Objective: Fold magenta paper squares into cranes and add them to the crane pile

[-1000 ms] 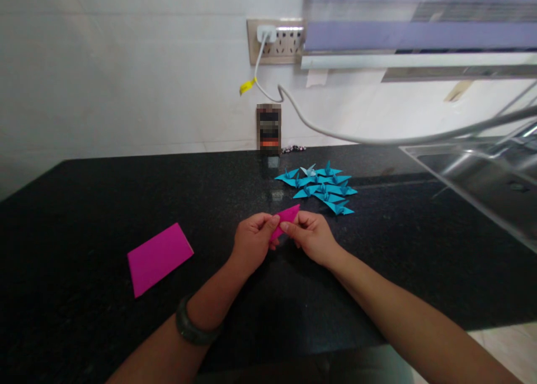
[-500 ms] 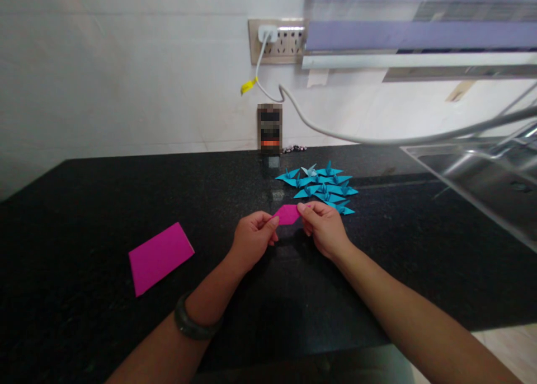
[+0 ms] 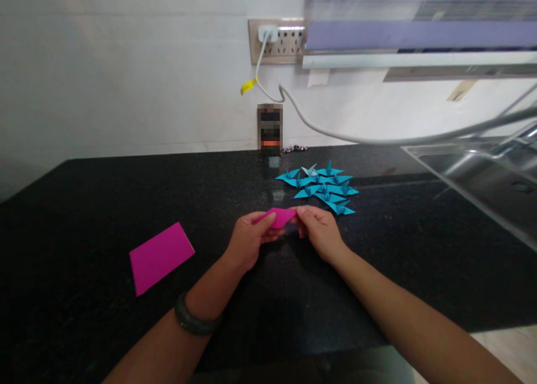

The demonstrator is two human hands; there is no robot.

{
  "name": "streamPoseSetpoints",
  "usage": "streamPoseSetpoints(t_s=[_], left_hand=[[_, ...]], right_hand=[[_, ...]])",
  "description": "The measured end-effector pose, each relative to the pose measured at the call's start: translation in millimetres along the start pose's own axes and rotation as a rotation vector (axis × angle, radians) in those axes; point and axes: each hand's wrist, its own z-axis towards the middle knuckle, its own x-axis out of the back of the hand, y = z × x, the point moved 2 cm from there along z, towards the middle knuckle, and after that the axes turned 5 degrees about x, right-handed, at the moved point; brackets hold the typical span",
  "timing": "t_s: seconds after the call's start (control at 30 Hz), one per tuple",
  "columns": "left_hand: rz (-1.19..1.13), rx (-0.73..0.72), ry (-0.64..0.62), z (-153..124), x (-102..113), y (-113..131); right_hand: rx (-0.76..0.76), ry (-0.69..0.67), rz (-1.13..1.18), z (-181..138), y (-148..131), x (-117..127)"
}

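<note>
Between my two hands is a folded piece of pink origami paper (image 3: 282, 217), narrow and pointed toward the right. My left hand (image 3: 250, 235) is closed on its left part, thumb on top and fingers beneath. With thumb and fingertips, my right hand (image 3: 321, 227) pinches the right tip. Just beyond my right hand lie several blue paper cranes (image 3: 323, 188), with one paler crane (image 3: 309, 171) among them. A flat pink stack of paper (image 3: 161, 258) rests to the left of my left forearm.
The black countertop (image 3: 104, 205) runs back to a white wall. A phone-like device (image 3: 270, 129), blurred out, leans there beside a beaded string (image 3: 295, 148). A white cable (image 3: 335, 137) hangs from a wall socket (image 3: 277, 41). At right is a metal sink (image 3: 482, 171).
My left hand has slid further over the pink paper, its thumb now nearer the middle. The paper shows a narrower, more pointed shape, and my right hand has shifted slightly left.
</note>
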Motion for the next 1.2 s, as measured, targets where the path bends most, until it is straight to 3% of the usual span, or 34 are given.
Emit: streamPoseSetpoints(t_s=[0.1,0.17,0.27,0.57,1.2], left_hand=[[-0.005,0.035,0.044,1,2,0],[-0.002,0.049,0.054,1,2,0],[0.0,0.054,0.038,1,1,-1],[0.09,0.021,0.03,-1,1,0],[0.175,-0.062,0.067,-4,-4,3]], right_hand=[[0.389,0.033,-0.312,-1,-13,6],[0.591,-0.094,-0.454,-3,-21,5],[0.74,-0.233,-0.593,-5,-25,1],[0.761,-0.35,-0.68,-2,-20,-3],[0.723,-0.379,-0.588,-3,-22,-1]])
